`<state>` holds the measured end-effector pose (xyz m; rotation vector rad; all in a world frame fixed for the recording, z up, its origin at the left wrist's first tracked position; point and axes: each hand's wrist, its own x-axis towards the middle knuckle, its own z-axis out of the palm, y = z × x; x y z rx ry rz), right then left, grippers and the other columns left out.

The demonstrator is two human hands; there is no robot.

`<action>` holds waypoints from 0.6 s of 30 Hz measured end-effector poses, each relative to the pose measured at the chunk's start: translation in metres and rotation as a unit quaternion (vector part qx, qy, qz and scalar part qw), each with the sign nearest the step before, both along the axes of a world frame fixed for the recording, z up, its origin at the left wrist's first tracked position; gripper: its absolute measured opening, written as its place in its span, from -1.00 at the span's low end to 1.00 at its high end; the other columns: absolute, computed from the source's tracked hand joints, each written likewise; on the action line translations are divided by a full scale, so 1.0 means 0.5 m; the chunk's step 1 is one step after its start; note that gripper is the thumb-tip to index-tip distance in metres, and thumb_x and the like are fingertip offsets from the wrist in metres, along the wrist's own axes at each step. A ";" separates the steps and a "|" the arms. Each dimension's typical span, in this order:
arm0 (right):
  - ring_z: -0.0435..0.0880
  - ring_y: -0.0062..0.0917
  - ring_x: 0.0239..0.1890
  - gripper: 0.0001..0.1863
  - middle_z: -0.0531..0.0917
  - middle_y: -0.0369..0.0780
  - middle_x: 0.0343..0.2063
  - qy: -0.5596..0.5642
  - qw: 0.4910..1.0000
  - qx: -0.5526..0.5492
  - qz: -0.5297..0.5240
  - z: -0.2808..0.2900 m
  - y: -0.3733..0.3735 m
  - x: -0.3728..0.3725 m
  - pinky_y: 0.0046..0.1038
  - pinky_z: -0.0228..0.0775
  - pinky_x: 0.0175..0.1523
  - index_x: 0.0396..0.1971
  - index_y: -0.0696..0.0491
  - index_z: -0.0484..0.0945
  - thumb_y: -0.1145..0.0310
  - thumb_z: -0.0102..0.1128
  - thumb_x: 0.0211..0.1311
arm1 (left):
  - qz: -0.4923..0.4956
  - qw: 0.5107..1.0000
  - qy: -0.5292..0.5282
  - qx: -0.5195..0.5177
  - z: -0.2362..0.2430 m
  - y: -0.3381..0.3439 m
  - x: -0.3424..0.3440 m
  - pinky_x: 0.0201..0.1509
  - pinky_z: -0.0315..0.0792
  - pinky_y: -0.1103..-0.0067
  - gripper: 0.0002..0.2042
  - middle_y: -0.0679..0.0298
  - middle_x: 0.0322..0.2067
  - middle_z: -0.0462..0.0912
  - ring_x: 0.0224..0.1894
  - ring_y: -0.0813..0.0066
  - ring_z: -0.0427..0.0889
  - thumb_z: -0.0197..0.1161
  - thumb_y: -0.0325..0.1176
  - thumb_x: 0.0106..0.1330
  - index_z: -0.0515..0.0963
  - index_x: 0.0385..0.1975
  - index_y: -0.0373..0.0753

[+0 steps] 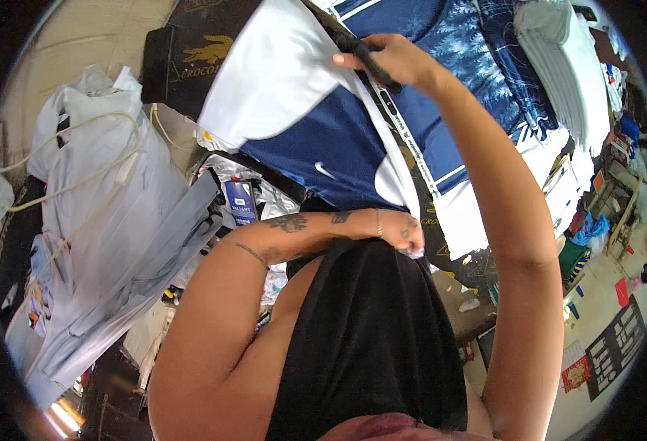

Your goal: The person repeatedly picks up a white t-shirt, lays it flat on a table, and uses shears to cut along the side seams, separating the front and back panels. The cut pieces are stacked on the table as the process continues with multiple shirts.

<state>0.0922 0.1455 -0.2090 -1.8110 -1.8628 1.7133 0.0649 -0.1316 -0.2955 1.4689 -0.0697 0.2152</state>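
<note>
A navy and white shirt (316, 140) lies spread over the work surface in front of me. My right hand (397, 60) reaches up over it and is closed around a slim black tool (367, 55) that rests on the white shoulder part. A dark printed strip (404, 140) runs down the shirt from that hand. Lower down, close to my black top (367, 345), my left hand (404, 231) pinches the white hem of the shirt. A thin bracelet sits on that wrist.
A heap of pale grey bags with cords (103, 213) fills the left side. A small blue box (241, 202) lies beside the shirt. Blue patterned fabric (470, 51) and a stack of folded white garments (566, 66) lie at the upper right. Cluttered floor (603, 309) shows at the right.
</note>
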 end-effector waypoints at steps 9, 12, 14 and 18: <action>0.62 -0.64 -0.34 -0.25 0.75 -0.21 -0.35 -0.043 0.962 0.187 -0.197 0.039 -0.558 0.352 -0.52 0.47 -0.23 0.27 0.19 0.49 0.22 0.63 0.14 | 0.323 0.839 0.197 0.391 0.050 0.056 -0.232 0.39 0.25 0.13 -0.57 0.20 0.24 0.53 0.33 0.18 0.40 0.44 -0.23 0.15 0.67 0.08 0.04; 0.72 -0.49 -0.28 -0.45 0.77 -0.06 -0.26 -0.192 0.899 0.129 -0.372 0.030 -0.791 0.473 -0.41 0.56 -0.15 0.13 0.26 0.54 0.34 0.55 0.22 | 0.190 0.826 0.245 0.470 0.055 0.054 -0.265 0.29 0.40 0.22 -0.53 0.13 0.18 0.59 0.20 0.10 0.56 0.39 -0.29 0.20 0.60 0.17 0.02; 0.79 -0.36 -0.25 -0.38 0.78 -0.06 -0.27 -0.276 0.821 0.151 -0.476 0.018 -0.886 0.546 -0.33 0.56 -0.12 0.07 0.29 0.57 0.19 0.61 0.15 | 0.139 0.853 0.332 0.378 0.083 0.048 -0.203 0.20 0.49 0.23 -0.58 0.05 0.09 0.64 0.10 0.05 0.64 0.32 -0.34 0.24 0.60 0.14 -0.03; 0.75 -0.03 -0.13 -0.25 0.77 0.03 -0.23 -0.420 0.756 0.168 -0.473 -0.036 -0.979 0.702 -0.13 0.54 -0.02 0.07 0.29 0.60 -0.02 0.61 0.08 | -0.123 0.893 0.320 0.292 0.208 0.056 0.010 0.18 0.54 0.16 -0.62 -0.09 -0.02 0.71 0.06 -0.11 0.67 0.07 -0.44 0.35 0.57 0.15 -0.22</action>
